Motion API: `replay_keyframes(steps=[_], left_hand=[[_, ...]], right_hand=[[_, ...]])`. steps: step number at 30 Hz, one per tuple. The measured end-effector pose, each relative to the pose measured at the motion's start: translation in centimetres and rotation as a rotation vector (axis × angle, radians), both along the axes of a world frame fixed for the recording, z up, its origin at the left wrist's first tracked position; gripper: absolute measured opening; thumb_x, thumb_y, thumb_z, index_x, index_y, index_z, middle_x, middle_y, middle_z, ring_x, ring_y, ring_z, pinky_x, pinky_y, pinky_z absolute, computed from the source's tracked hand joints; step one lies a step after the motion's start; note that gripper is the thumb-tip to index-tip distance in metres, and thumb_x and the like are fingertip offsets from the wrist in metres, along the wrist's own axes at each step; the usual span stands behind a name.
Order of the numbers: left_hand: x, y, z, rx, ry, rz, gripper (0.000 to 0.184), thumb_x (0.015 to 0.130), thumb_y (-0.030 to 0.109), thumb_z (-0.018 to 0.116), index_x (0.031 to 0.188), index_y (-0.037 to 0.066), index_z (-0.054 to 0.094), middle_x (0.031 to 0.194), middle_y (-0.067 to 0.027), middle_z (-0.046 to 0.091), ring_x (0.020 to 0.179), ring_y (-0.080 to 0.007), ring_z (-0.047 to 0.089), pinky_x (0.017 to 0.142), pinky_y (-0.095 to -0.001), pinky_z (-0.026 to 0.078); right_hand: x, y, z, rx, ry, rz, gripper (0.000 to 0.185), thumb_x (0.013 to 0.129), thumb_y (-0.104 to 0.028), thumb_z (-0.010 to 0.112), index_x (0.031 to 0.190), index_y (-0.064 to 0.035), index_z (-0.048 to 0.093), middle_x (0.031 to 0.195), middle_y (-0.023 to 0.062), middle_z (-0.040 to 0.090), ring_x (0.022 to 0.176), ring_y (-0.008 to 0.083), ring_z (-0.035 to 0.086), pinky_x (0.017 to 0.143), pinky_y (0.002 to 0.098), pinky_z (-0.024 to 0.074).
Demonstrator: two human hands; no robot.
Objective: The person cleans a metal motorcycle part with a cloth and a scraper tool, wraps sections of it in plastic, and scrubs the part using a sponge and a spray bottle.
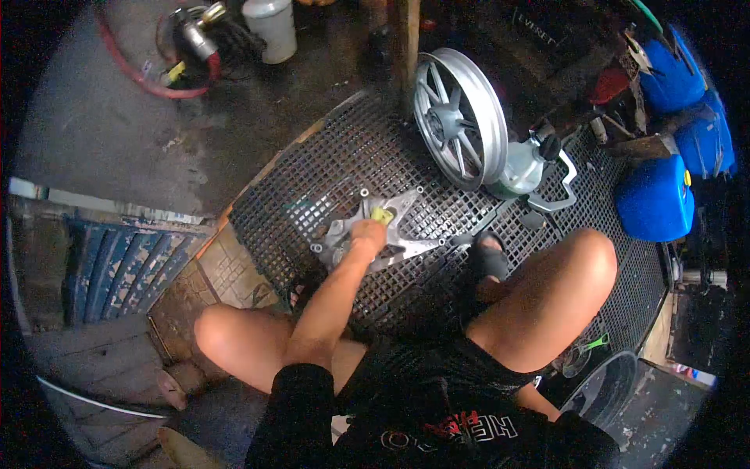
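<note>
A silver metal casting with several bolt holes (406,223) lies on the black grid mat in front of me. My left hand (368,234) is on top of it, its fingers closed around a yellow sponge-like piece (382,215) pressed against the metal. Of my right arm only the forearm shows, low at the right beside my thigh. The right hand itself is hidden, near a dark round basin (605,391).
A spoked silver wheel (461,119) stands beyond the casting, next to a clear jug (519,168) and a silver bracket (564,187). Blue containers (655,199) line the right side. A white bucket (271,30) and red hose (144,84) are at the upper left.
</note>
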State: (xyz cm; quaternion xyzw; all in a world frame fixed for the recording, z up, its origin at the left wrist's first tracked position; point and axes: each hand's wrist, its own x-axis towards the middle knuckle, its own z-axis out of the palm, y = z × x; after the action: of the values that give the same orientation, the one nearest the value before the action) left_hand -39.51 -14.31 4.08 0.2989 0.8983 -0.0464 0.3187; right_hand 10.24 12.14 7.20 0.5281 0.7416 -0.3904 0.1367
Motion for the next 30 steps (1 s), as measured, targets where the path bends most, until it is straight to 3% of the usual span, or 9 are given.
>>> replay_keyframes(steps=[2,5,8,12,16,17,20,26,30], left_hand=[[0.3,2.8,-0.5,0.141,0.128,0.037,0.05,0.093,0.02,0.048,0.139,0.003,0.049,0.112,-0.0185,0.069,0.101,-0.0302,0.069,0.084,-0.0436,0.054],[-0.2,5.7,-2.2,-0.06,0.055,0.009,0.067,0.095,0.019,0.043,0.154,0.004,0.016,0.114,-0.0193,0.068,0.099,-0.0333,0.068,0.083,-0.046,0.053],[-0.9,6.2,-6.3,-0.14,0.056,-0.039,0.075,0.095,0.019,0.042,0.155,0.004,0.0,0.114,-0.0191,0.068,0.098,-0.0325,0.069,0.079,-0.047,0.053],[0.7,6.2,-7.0,-0.125,0.062,-0.056,0.079,0.093,0.018,0.046,0.155,0.003,-0.002,0.106,-0.018,0.071,0.088,-0.0302,0.071,0.074,-0.0464,0.053],[1.6,5.7,-7.3,-0.137,0.031,-0.076,0.08,0.092,0.016,0.046,0.154,0.001,-0.001,0.099,-0.0181,0.072,0.081,-0.0292,0.071,0.068,-0.0469,0.053],[1.8,5.4,-7.2,-0.076,0.057,-0.079,0.074,0.092,0.016,0.045,0.154,0.0,0.008,0.099,-0.0182,0.072,0.08,-0.0293,0.071,0.069,-0.0463,0.054],[2.4,5.0,-6.0,-0.077,0.113,-0.111,0.07,0.09,0.015,0.045,0.154,0.006,0.019,0.088,-0.0175,0.072,0.079,-0.0308,0.07,0.067,-0.0468,0.055],[3.4,3.6,-7.4,0.074,0.015,-0.109,0.052,0.093,0.016,0.042,0.145,0.016,0.042,0.093,-0.0161,0.072,0.084,-0.0356,0.07,0.073,-0.0485,0.055],[4.2,2.4,-4.9,0.209,0.043,-0.023,0.041,0.092,0.017,0.041,0.13,0.015,0.057,0.095,-0.0179,0.071,0.086,-0.0354,0.07,0.074,-0.0483,0.055]], right_hand=[[-0.5,0.4,-0.6,-0.009,-0.003,-0.019,0.025,0.097,-0.018,0.051,0.103,0.004,0.062,0.095,0.0068,0.064,0.085,0.0149,0.058,0.08,0.0304,0.0475],[-0.8,0.8,-1.5,-0.033,-0.019,-0.046,0.025,0.098,-0.018,0.051,0.103,0.004,0.062,0.095,0.0068,0.064,0.086,0.015,0.058,0.08,0.0304,0.0475],[-1.0,1.1,-2.0,-0.055,-0.036,-0.072,0.026,0.098,-0.018,0.051,0.104,0.0039,0.062,0.095,0.0069,0.064,0.086,0.0152,0.058,0.08,0.0304,0.0475],[-1.2,1.4,-2.5,-0.075,-0.056,-0.093,0.026,0.098,-0.019,0.051,0.104,0.0039,0.062,0.096,0.007,0.065,0.086,0.0153,0.059,0.081,0.0304,0.0475],[-1.6,1.6,-2.9,-0.083,-0.067,-0.08,0.027,0.098,-0.019,0.051,0.105,0.0038,0.062,0.096,0.0071,0.065,0.087,0.0155,0.059,0.081,0.0304,0.0475],[-1.8,1.8,-3.0,-0.084,-0.066,-0.072,0.027,0.098,-0.019,0.051,0.105,0.0038,0.062,0.096,0.0071,0.065,0.087,0.0155,0.059,0.081,0.0304,0.0476],[-2.1,2.3,-2.9,-0.068,-0.062,-0.053,0.027,0.098,-0.019,0.051,0.106,0.0038,0.062,0.096,0.0072,0.065,0.087,0.0156,0.059,0.081,0.0304,0.0476],[-2.8,3.1,-2.5,-0.032,-0.022,-0.017,0.028,0.098,-0.02,0.051,0.107,0.0037,0.062,0.097,0.0073,0.065,0.087,0.0158,0.059,0.081,0.0304,0.0476],[-3.0,3.9,-1.8,0.001,0.005,0.009,0.028,0.098,-0.02,0.05,0.107,0.0036,0.062,0.097,0.0074,0.065,0.088,0.016,0.059,0.082,0.0304,0.0476]])
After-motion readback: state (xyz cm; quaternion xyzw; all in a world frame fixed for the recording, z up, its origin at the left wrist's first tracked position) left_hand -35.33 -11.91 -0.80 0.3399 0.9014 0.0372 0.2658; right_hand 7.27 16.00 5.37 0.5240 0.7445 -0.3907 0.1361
